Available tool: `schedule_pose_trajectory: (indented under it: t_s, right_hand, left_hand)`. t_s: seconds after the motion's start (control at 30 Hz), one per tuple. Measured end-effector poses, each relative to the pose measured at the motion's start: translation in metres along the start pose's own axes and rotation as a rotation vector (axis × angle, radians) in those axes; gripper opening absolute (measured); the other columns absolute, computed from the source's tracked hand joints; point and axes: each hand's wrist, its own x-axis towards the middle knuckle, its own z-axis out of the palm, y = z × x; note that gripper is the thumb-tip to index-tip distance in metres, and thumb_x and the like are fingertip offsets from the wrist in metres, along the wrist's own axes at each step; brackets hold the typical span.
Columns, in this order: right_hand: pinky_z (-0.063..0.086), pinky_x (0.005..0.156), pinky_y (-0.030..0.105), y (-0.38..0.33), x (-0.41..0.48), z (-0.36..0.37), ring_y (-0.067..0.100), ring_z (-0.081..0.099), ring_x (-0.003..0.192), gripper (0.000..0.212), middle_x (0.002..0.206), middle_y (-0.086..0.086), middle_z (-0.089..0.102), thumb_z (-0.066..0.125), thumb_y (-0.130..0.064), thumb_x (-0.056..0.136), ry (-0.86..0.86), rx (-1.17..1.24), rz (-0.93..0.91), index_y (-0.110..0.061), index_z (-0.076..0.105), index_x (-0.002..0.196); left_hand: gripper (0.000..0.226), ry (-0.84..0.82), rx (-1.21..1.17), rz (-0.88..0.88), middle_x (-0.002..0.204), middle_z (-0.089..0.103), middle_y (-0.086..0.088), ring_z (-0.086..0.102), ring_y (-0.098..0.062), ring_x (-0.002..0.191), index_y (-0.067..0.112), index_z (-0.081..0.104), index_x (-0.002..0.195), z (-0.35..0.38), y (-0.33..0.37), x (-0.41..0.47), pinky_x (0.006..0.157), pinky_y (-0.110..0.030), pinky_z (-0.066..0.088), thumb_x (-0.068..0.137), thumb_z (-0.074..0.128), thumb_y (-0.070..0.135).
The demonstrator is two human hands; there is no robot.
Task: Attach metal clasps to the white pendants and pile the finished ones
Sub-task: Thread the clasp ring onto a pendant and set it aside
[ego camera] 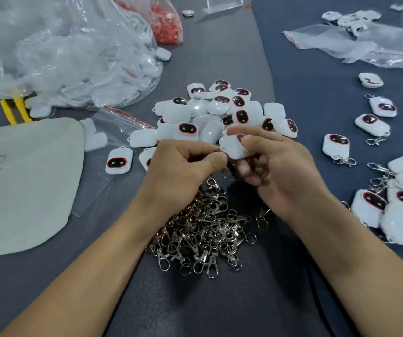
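My right hand [273, 166] grips a white pendant [232, 148] with a dark red-rimmed face. My left hand [183, 164] pinches a small metal clasp ring [217, 149] right against the pendant's edge. Both hands hover above a heap of loose metal clasps [203, 229] on the dark mat. Behind the hands lies a pile of bare white pendants [220, 110]. At the right edge sits a pile of pendants with clasps attached [394, 203], and a few more finished ones [336, 147] lie scattered above it.
A large clear bag of white pendants [74, 57] fills the back left, with a bag of red pieces [166, 23] behind it. Yellow-handled scissors [16, 108] poke out beside a grey-green sheet [25, 181]. Empty zip bags [356, 42] lie at the back right.
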Motion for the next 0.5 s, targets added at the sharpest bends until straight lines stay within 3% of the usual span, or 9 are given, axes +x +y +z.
schedule_pose_trajectory:
  t_s: [0.07,0.13,0.2,0.27,0.33,0.43,0.5]
  right_hand:
    - [0.029,0.037,0.019,-0.001,-0.001,-0.001,0.013,0.046,0.040,0.025,0.056,0.007,0.056,0.051,0.000,0.098,-0.037,0.049,0.029,-0.003,0.074,0.105]
    - [0.031,0.041,0.020,-0.001,-0.002,-0.001,0.014,0.046,0.040,0.023,0.055,0.006,0.057,0.054,0.000,0.097,-0.018,0.003,-0.049,-0.007,0.075,0.102]
    - [0.037,0.045,0.024,0.002,-0.008,0.000,0.018,0.047,0.043,0.021,0.057,0.004,0.060,0.060,-0.001,0.097,0.022,-0.220,-0.272,-0.014,0.076,0.099]
    - [0.047,0.051,0.027,0.010,-0.015,0.004,0.015,0.056,0.049,0.020,0.063,-0.003,0.065,0.067,-0.008,0.094,0.064,-0.585,-0.563,-0.024,0.077,0.102]
    - [0.048,0.058,0.016,0.016,-0.017,0.010,0.006,0.061,0.056,0.022,0.067,-0.014,0.066,0.069,-0.016,0.092,0.112,-0.777,-0.703,-0.030,0.077,0.107]
    - [0.045,0.053,0.029,0.009,-0.011,0.010,0.013,0.053,0.050,0.021,0.061,-0.001,0.064,0.065,-0.013,0.094,0.125,-0.593,-0.542,-0.027,0.076,0.104]
    - [0.040,0.045,0.029,0.000,-0.007,0.002,0.016,0.048,0.045,0.021,0.058,0.008,0.061,0.064,-0.006,0.094,0.112,-0.452,-0.368,-0.024,0.073,0.100]
  left_hand:
    - [0.011,-0.061,-0.106,-0.059,0.058,0.065,-0.007,0.050,-0.012,0.055,0.025,0.082,0.076,0.000,0.001,0.002,0.055,-0.025,0.043,0.085,0.078,0.021]
    - [0.014,-0.033,-0.031,0.027,0.055,0.060,0.007,0.048,-0.007,0.054,0.025,0.080,0.070,-0.001,0.001,0.002,0.054,-0.021,0.039,0.083,0.078,0.020]
    - [0.017,0.002,0.347,0.262,0.057,0.058,0.009,0.050,-0.006,0.056,0.019,0.076,0.068,-0.003,0.001,-0.001,0.054,-0.026,0.036,0.085,0.074,0.018]
    - [0.017,0.010,0.767,0.468,0.063,0.061,0.003,0.056,-0.021,0.061,0.012,0.072,0.069,-0.001,0.003,-0.006,0.059,-0.033,0.029,0.083,0.066,0.019]
    - [0.016,0.020,0.884,0.526,0.064,0.061,-0.004,0.055,-0.030,0.061,0.010,0.070,0.069,-0.002,0.002,-0.007,0.060,-0.035,0.028,0.080,0.062,0.018]
    - [0.017,0.089,0.698,0.396,0.067,0.063,0.003,0.056,-0.021,0.065,0.015,0.078,0.081,-0.007,0.002,-0.010,0.062,-0.033,0.042,0.084,0.066,0.025]
    - [0.011,0.136,0.565,0.330,0.064,0.060,0.011,0.051,-0.011,0.061,0.021,0.081,0.081,-0.009,0.001,-0.010,0.063,-0.029,0.040,0.078,0.072,0.027]
